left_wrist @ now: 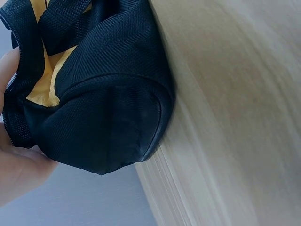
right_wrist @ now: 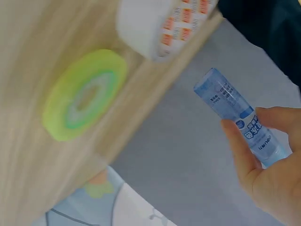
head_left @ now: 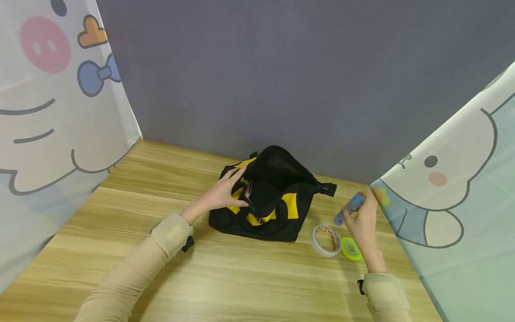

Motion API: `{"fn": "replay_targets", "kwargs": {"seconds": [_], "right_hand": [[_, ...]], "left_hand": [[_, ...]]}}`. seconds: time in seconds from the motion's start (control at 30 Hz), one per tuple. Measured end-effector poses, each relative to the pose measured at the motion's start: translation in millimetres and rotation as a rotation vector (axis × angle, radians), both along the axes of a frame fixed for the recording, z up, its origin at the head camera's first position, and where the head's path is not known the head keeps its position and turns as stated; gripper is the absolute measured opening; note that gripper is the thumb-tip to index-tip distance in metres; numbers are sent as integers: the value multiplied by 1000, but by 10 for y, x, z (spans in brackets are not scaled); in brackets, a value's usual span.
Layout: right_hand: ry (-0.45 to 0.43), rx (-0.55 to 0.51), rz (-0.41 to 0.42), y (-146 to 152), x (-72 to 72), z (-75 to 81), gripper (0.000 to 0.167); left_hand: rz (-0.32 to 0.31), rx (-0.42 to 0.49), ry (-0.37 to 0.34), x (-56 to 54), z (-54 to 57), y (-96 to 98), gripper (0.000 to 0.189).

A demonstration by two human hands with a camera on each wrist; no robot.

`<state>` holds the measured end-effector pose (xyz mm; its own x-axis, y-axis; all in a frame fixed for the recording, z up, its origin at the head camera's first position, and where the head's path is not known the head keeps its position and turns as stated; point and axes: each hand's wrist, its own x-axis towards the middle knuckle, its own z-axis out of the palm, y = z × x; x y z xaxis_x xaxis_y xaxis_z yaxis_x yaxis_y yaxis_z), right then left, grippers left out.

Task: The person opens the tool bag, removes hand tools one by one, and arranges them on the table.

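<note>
A black and yellow duffel bag [head_left: 257, 226] stands on the table with its zippered mouth gaping. My left hand [head_left: 220, 191] grips the left end of that mouth, thumb and fingers spread around the rim; in the left wrist view, part of the hand is hidden behind the black fabric [left_wrist: 108, 127]. Inside the opening a small pinkish item [head_left: 249, 190] shows. To the right of the bag, my right hand [head_left: 364, 223] pinches a blue translucent glue stick [right_wrist: 230, 101] between thumb and fingers, held up over the table and tilted.
Between the bag and my right forearm lie a roll of clear tape [head_left: 316, 243] with a printed core and a smaller yellow-green tape roll [head_left: 351, 255]. A grey panel [head_left: 257, 80] rises behind the table [head_left: 225, 277]; cartoon-printed cloths [head_left: 474, 214] flank both sides.
</note>
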<state>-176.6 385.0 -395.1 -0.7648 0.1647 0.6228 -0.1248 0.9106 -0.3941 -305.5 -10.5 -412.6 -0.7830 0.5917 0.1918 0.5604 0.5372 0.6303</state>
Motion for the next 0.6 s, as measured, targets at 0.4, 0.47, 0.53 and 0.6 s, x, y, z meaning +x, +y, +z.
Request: {"fn": "replay_targets", "kwargs": {"seconds": [0.4, 0.47, 0.53, 0.6], "right_hand": [[-132, 4, -55, 150, -70, -258, 66], [-136, 2, -58, 177, -82, -284, 66], [-135, 3, -61, 198, -89, -308, 66], [-138, 3, -60, 215, -94, -328, 66]], "left_hand": [[5, 2, 2, 6, -8, 1, 115], [5, -2, 2, 4, -9, 4, 115], [5, -4, 4, 1, -11, 7, 115], [4, -3, 5, -3, -15, 10, 115]]}}
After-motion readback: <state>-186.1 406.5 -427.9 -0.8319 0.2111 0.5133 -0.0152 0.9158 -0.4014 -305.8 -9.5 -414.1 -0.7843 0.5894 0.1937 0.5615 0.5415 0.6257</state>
